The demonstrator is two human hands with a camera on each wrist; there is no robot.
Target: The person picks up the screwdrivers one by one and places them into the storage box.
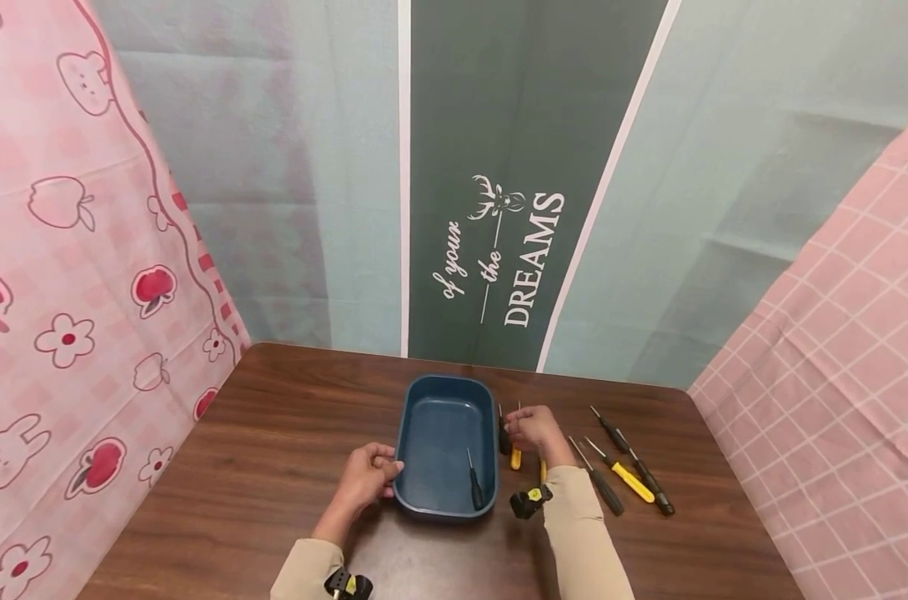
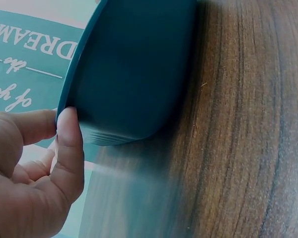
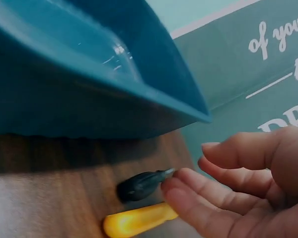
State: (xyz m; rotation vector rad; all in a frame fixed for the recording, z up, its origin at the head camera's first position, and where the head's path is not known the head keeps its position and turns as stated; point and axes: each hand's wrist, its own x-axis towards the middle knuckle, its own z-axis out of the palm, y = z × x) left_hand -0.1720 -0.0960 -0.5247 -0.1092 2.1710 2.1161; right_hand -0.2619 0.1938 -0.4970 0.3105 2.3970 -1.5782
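Note:
My left hand (image 1: 367,473) pinches the left rim of a blue tray (image 1: 434,442), thumb on one side of the wall and fingers on the other. Inside the tray, near its right front corner, lies a black-handled screwdriver (image 1: 476,490). Just past the tray's right side, my right hand (image 1: 532,427) hovers low over a second black-handled screwdriver (image 3: 139,187) and a yellow-handled screwdriver (image 3: 134,221). Its thumb and fingers are apart in the right wrist view, with fingertips right at the black screwdriver's shaft. Part of the yellow one is hidden behind the fingers.
Farther right on the wooden table (image 1: 273,433) lie a black-handled screwdriver (image 1: 606,492), a yellow-handled one (image 1: 634,483) and long black tools (image 1: 652,483). Another yellow handle (image 1: 543,472) shows beside the right wrist. Hanging cloths border the table at the back and sides.

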